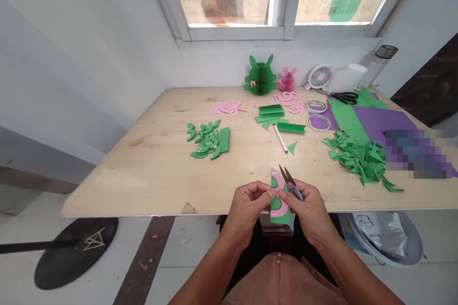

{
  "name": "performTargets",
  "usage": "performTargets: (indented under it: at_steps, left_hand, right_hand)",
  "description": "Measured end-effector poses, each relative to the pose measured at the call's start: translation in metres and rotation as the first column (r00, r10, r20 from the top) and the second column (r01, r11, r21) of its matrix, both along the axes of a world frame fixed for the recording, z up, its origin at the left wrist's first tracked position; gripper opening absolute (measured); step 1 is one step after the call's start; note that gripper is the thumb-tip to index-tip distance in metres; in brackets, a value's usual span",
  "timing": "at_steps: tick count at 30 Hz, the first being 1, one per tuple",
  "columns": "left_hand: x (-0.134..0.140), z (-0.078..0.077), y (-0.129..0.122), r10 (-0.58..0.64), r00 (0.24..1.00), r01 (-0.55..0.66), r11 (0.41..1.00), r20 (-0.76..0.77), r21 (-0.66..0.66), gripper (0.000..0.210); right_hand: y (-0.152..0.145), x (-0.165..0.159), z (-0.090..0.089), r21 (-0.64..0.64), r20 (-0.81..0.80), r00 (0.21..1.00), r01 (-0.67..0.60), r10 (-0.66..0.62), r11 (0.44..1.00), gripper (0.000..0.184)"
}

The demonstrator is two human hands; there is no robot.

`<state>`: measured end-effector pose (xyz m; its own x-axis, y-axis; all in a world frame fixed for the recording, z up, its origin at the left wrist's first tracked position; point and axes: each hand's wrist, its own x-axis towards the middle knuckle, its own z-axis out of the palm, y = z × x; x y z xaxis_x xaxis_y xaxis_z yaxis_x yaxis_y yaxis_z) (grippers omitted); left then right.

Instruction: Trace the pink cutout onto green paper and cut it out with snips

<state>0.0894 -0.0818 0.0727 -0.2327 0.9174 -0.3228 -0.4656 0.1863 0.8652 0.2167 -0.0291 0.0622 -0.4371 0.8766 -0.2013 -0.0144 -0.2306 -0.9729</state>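
Just over the table's front edge, my left hand [255, 202] pinches the left side of a folded green paper strip [280, 220]. A pink curved paper piece [285, 209] lies flat against the strip, with a dark line along its inner curve. From the other side my right hand [306, 205] pinches the same papers between thumb and fingers. Small scissors [290, 182] are also in my right hand, their dark blades apart and tilted up to the left. Part of their handle is hidden by my fingers.
Green cutouts [207, 143] lie left, green scraps [358, 155] right. Beyond are a white pen [281, 139], folded green strips [271, 113], pink cutouts [229, 107] and tape rolls [318, 123]. Green and pink paper figures [263, 78], a fan [319, 77] and black-handled scissors [343, 97] stand or lie behind.
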Motion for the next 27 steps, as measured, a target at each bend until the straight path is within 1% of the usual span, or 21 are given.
performTargets:
  at_steps: [5,10,14,17,20,22,24,27]
  left_hand:
    - [-0.006,0.000,0.000,-0.060,0.998,0.059,0.998,-0.021,-0.033,0.023]
    - [-0.013,0.005,0.002,-0.159,0.984,0.155,0.987,-0.086,-0.050,0.026]
    - [-0.017,0.010,0.004,-0.216,0.967,0.213,0.976,-0.133,-0.036,0.024]
    - [-0.017,0.013,0.005,-0.221,0.963,0.221,0.975,-0.155,-0.014,0.024]
    - [-0.017,0.013,0.007,-0.194,0.967,0.198,0.980,-0.168,0.006,0.024]
    - [-0.016,0.011,0.009,-0.155,0.974,0.161,0.987,-0.165,0.018,0.023]
    - [-0.016,0.009,0.010,-0.084,0.985,0.090,0.995,-0.149,0.030,0.022]
    - [-0.017,0.007,0.013,0.076,0.994,-0.073,0.996,-0.075,0.044,0.020]
  right_hand:
    - [0.001,0.002,-0.002,0.016,0.027,1.000,-0.013,0.013,1.000,0.027]
    - [0.003,0.004,0.000,0.053,0.054,0.998,-0.038,0.035,0.998,0.020]
    - [0.005,0.005,0.002,0.051,0.056,0.996,-0.071,0.068,0.996,0.024]
    - [0.007,0.004,0.004,0.044,0.047,0.995,-0.090,0.088,0.995,0.025]
    - [0.011,0.003,0.005,0.042,0.044,0.994,-0.097,0.096,0.994,0.022]
    - [0.013,0.002,0.006,0.045,0.022,0.996,-0.084,0.083,0.995,0.023]
    - [0.014,0.001,0.005,0.041,-0.010,0.999,-0.034,0.034,0.999,0.025]
    - [0.009,0.004,0.001,-0.004,-0.090,0.994,0.067,-0.067,0.998,0.033]
